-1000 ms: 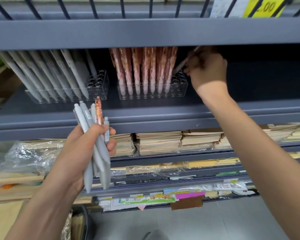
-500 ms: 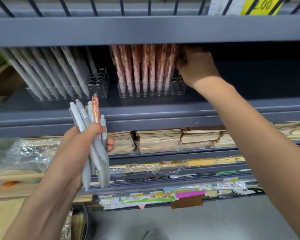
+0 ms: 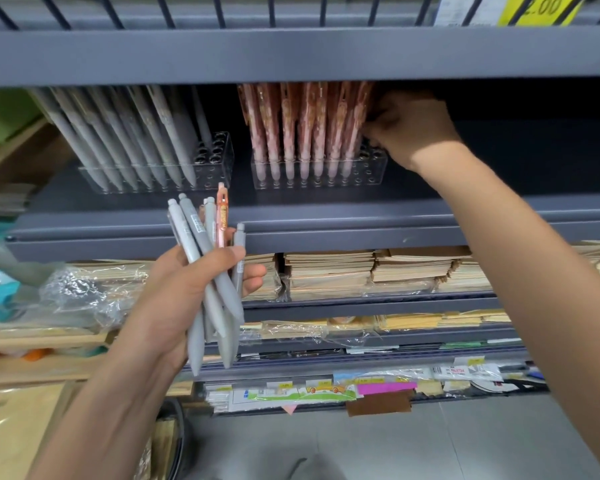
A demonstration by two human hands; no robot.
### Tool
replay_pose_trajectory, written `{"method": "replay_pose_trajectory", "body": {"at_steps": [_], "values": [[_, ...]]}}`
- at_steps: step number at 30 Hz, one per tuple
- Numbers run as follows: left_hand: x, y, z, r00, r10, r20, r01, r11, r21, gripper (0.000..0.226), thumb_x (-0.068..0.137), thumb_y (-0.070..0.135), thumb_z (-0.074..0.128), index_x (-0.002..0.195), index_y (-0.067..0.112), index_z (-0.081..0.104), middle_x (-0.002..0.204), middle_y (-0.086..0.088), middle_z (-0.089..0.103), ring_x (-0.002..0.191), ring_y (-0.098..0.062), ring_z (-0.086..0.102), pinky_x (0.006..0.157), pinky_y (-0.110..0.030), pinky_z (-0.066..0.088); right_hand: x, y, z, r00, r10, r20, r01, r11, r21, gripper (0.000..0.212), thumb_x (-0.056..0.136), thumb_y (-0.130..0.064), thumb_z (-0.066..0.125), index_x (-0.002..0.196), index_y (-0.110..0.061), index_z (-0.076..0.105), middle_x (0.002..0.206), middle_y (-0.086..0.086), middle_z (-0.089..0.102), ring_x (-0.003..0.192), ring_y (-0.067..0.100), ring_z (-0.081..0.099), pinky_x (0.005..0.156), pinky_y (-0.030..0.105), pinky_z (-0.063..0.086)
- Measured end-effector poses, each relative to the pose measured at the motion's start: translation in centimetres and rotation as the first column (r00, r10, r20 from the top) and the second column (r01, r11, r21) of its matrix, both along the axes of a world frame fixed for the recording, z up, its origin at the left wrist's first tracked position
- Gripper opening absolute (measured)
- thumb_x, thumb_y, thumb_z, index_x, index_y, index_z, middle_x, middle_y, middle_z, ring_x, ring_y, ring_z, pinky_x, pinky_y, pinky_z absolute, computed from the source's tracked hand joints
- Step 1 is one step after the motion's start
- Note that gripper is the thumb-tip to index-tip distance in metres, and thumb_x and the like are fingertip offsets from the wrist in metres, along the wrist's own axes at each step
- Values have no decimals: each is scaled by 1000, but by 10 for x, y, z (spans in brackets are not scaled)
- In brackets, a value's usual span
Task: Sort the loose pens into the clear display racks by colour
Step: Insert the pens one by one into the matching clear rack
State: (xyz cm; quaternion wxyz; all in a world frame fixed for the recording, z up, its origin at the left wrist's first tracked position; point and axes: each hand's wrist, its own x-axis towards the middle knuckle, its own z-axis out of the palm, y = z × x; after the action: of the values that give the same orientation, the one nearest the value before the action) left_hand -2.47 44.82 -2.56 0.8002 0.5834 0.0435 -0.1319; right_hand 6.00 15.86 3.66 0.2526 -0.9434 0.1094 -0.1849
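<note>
My left hand (image 3: 184, 292) grips a bundle of loose grey pens (image 3: 194, 233) with one orange pen (image 3: 221, 216) among them, held upright below the shelf. On the shelf, a clear rack (image 3: 219, 155) holds a row of grey pens (image 3: 136, 140), with empty holes at its right end. Beside it, a second clear rack (image 3: 373, 169) holds orange patterned pens (image 3: 305, 126). My right hand (image 3: 411, 129) is at that rack's right end, fingers curled and pinching the rightmost orange pen, most of which is hidden behind them.
A dark upper shelf front (image 3: 291, 53) hangs low over the racks. The shelf to the right of the orange rack is dark. Below are stacks of brown notebooks (image 3: 329, 271), crumpled plastic wrap (image 3: 77, 292) at left and labels (image 3: 312, 393) near the floor.
My right hand has moved left and down from beside the orange rack, bringing its pen against the rack's right end. My left hand with the bundle has barely shifted.
</note>
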Motion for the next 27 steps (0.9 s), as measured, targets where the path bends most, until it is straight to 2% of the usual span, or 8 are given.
{"method": "replay_pose_trajectory", "body": {"at_steps": [3,5,8,11,16,20,23,27], "values": [[-1,1,-2,1000,-11,-2,11,1000,-24,22,81,7,74,101,6,65,80,-16,75,74,-29,76,63,-28,60,-15,-3,-3,981,-99,166,58,970,237,21,85,-14,60,104,-14,70,98,6,72,98,22,67,88,26,51],[-1,0,-3,1000,-29,-1,28,999,-26,34,73,11,77,104,6,65,82,-15,75,77,-30,76,64,-29,60,-36,10,-6,940,-137,311,-17,894,447,21,81,-9,53,81,-23,68,78,5,72,70,22,69,67,35,56],[-2,-2,-4,998,-59,1,59,998,-30,41,70,12,78,109,5,64,81,-16,75,77,-31,76,64,-29,60,-68,42,-14,966,16,259,-147,857,493,14,82,-21,60,73,-25,70,62,-3,69,46,7,53,46,20,43],[-3,-3,-5,993,-113,20,113,994,-13,40,70,12,76,107,6,64,76,-14,74,71,-28,75,61,-28,59,-81,72,-14,952,279,127,-304,818,489,18,87,-35,67,77,-23,76,65,-6,70,49,-3,51,48,9,39],[-5,-3,-7,973,-224,59,223,975,20,33,72,11,76,102,7,64,69,-12,69,63,-26,69,58,-28,56,-76,97,-17,864,503,-35,-376,688,621,17,86,-39,71,87,-23,78,70,-6,68,49,-5,49,46,9,36],[-4,2,-6,962,-263,71,262,965,23,18,75,9,77,89,13,67,68,-11,66,62,-26,66,58,-29,55,-71,103,-24,827,560,-59,-355,599,718,14,86,-32,72,92,-21,78,71,-5,67,52,4,41,46,17,33],[-5,4,-5,950,-301,88,300,954,30,24,77,5,76,95,8,61,68,-11,65,61,-24,65,59,-30,56,-68,106,-27,815,575,-74,-342,579,740,13,88,-28,72,93,-17,78,74,-2,66,56,9,40,47,20,34],[-6,4,-4,949,-300,91,301,954,8,20,78,6,72,94,7,61,67,-11,64,59,-23,63,57,-30,55,-66,108,-33,812,584,-2,-331,463,822,18,88,-18,71,100,-4,73,86,5,69,65,11,55,55,21,45]]}}
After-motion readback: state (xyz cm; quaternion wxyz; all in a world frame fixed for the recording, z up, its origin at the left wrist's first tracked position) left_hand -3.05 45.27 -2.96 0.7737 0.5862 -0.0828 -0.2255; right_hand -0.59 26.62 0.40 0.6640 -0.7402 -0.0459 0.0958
